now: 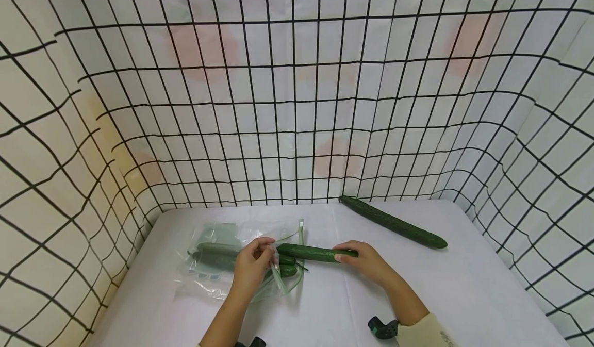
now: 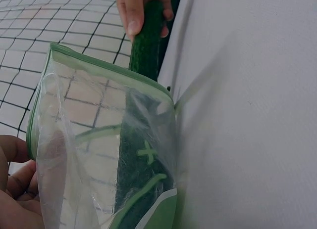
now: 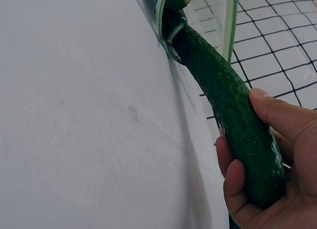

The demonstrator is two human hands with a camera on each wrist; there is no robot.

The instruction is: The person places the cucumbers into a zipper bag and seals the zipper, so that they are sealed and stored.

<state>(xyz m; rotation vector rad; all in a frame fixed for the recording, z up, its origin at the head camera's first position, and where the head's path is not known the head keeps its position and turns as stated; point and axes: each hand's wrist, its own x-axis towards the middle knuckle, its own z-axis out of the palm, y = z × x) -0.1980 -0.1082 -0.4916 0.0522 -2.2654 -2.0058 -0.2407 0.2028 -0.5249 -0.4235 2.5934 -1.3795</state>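
Observation:
A clear zip bag with a green-edged mouth (image 2: 109, 70) lies on the table, its opening facing right. Inside it are cucumbers (image 1: 215, 250), partly blurred by the plastic. My left hand (image 1: 252, 264) pinches the rim of the bag's mouth, seen also in the left wrist view. My right hand (image 1: 364, 262) grips the near end of another cucumber (image 3: 237, 125), thumb on one side and fingers curled round the other. That cucumber's far end is within the bag's mouth, beside the stem end of a cucumber inside.
One more cucumber (image 1: 394, 222) lies slantwise on the white table (image 1: 417, 295) at the back right. A black wire grid (image 1: 297, 99) stands behind and along both sides. Black wrist devices (image 1: 382, 328) show near the front edge.

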